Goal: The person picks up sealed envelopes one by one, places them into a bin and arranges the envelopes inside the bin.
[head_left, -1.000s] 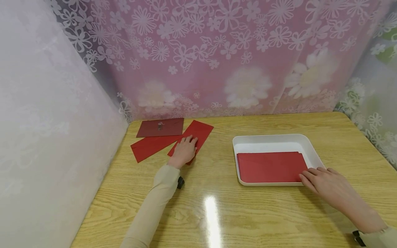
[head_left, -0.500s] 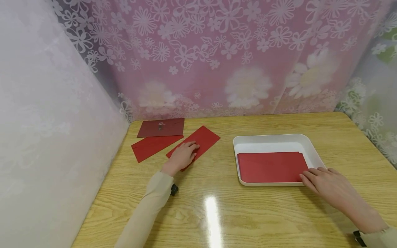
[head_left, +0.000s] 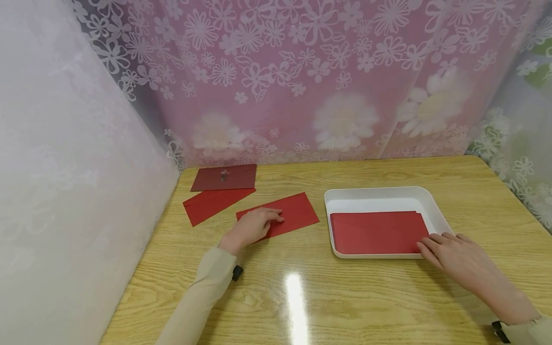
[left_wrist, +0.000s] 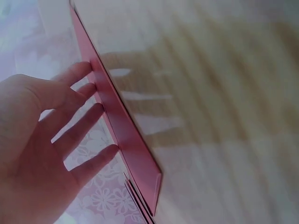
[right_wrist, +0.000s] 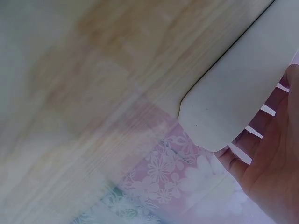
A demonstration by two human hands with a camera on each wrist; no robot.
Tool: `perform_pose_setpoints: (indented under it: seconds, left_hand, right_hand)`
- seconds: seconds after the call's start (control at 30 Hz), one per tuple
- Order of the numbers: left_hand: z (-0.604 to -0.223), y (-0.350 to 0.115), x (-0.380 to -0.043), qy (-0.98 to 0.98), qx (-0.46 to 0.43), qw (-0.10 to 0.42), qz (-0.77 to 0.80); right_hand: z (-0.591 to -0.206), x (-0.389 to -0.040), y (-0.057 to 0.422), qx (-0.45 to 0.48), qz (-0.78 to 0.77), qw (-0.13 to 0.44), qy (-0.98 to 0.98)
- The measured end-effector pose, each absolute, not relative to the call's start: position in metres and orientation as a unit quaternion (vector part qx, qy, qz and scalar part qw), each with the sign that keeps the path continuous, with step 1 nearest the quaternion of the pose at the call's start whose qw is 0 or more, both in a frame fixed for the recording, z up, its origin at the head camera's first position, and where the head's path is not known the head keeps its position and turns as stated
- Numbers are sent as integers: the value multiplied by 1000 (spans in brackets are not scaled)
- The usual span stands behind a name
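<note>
My left hand (head_left: 252, 227) lies over a red envelope (head_left: 297, 211) on the table, its fingertips touching the paper. In the left wrist view the extended, spread fingers of the left hand (left_wrist: 51, 126) meet the envelope (left_wrist: 126, 135) along its side, with the thumb lying across in front. At the right, my right hand (head_left: 457, 258) rests on the near right corner of a white tray (head_left: 371, 205). Its fingers lie over the rim, and the right wrist view has the hand (right_wrist: 271, 149) against the tray's outer wall (right_wrist: 229, 88). A red envelope stack (head_left: 379, 233) lies inside the tray.
Behind the left hand lie another red envelope (head_left: 215, 203) and a darker red one (head_left: 224, 178) with a small printed figure, partly overlapping. A white wall (head_left: 77, 191) bounds the left, and a pink floral curtain (head_left: 284, 105) hangs along the table's back edge.
Under my left hand the red envelope has turned clockwise and slid toward the tray and nearer me, away from the other two envelopes. The right hand and the tray have stayed put.
</note>
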State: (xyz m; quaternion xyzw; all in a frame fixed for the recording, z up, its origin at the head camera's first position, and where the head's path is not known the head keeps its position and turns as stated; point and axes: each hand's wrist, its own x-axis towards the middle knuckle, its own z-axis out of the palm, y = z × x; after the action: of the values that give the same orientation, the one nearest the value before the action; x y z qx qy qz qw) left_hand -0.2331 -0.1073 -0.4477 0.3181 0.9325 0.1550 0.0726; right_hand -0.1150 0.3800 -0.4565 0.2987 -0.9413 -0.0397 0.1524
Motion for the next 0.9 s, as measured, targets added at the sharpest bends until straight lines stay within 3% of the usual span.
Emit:
perform_pose_setpoints:
  seconds: [0.33, 0.53, 0.63, 0.9]
  left_hand:
    - [-446, -109, -224, 919, 348, 61, 174]
    - [-447, -109, -227, 945, 294, -36, 142]
    - [-446, -112, -230, 959, 241, -60, 136]
    - [-444, -123, -237, 976, 178, 23, 128]
  right_hand:
    - [-458, -116, 381, 300, -42, 160, -940]
    - [-457, -117, 381, 304, -43, 165, -937]
    - [-457, -117, 380, 303, -41, 167, -937]
    - [-456, -116, 379, 297, -37, 151, -942]
